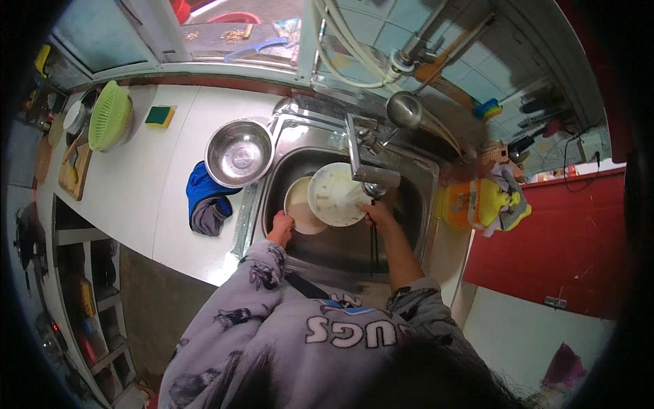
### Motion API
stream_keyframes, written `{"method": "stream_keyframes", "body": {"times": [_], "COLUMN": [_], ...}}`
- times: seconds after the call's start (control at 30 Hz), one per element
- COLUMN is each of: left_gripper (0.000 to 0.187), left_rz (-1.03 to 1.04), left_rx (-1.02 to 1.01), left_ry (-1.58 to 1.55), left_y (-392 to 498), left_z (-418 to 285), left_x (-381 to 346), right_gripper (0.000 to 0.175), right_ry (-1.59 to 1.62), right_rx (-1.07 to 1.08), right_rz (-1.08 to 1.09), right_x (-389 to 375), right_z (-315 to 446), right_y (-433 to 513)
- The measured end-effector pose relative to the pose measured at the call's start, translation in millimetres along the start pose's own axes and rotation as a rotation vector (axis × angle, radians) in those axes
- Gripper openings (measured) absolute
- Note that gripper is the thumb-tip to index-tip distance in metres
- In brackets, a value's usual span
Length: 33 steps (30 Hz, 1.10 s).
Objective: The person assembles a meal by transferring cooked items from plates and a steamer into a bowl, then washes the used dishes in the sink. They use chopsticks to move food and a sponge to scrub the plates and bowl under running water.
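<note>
My left hand point(281, 228) grips the rim of a white bowl point(299, 209) low in the stainless steel sink point(332, 255). Cloudy liquid seems to lie in that bowl. With my right hand point(379, 213) I hold a white plate point(332, 197) by its right edge, partly over the bowl. Food scraps and a wet film show on the plate. Water runs onto it from the faucet point(378, 176), whose head hides part of its right side. Dark chopsticks point(374, 248) point down from beneath my right hand; whether my fingers hold them, I cannot tell.
Left of the sink stand a steel basin point(240, 153) and a blue and grey cloth point(207, 202). Farther left are a sponge point(160, 116), a green colander point(110, 117) and a cutting board point(76, 171). A ladle point(404, 110) hangs behind the faucet; an orange container point(460, 203) stands right.
</note>
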State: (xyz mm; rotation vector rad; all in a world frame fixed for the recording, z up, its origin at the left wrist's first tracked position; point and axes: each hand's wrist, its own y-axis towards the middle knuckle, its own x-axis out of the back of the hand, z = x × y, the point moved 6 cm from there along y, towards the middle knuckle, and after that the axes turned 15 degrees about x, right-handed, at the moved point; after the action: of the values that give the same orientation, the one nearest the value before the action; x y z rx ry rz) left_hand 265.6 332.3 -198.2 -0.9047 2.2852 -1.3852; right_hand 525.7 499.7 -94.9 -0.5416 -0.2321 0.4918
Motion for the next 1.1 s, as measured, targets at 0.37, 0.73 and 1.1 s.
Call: {"method": "stream_keyframes", "body": {"times": [0.37,0.73,1.1], "left_gripper": [0.035,0.04,0.033], "left_rz": [0.203,0.118,-0.186], "left_rx": [0.338,0.0,-0.396], "left_ry": [-0.043,0.516,0.983], "left_y": [-43,-120,-44], "left_z": [9,-62,-78], "left_x": [-65,-76,-4], "right_gripper": [0.036,0.031,0.031], "right_ry": [-0.938,-1.221,-1.168], "right_rx": [0.323,0.268,0.144], "right_rz": [-0.236,-0.272,-0.104], "right_x": [62,91,42], "right_z": [109,97,81], "right_y": [-83,-108,-63]}}
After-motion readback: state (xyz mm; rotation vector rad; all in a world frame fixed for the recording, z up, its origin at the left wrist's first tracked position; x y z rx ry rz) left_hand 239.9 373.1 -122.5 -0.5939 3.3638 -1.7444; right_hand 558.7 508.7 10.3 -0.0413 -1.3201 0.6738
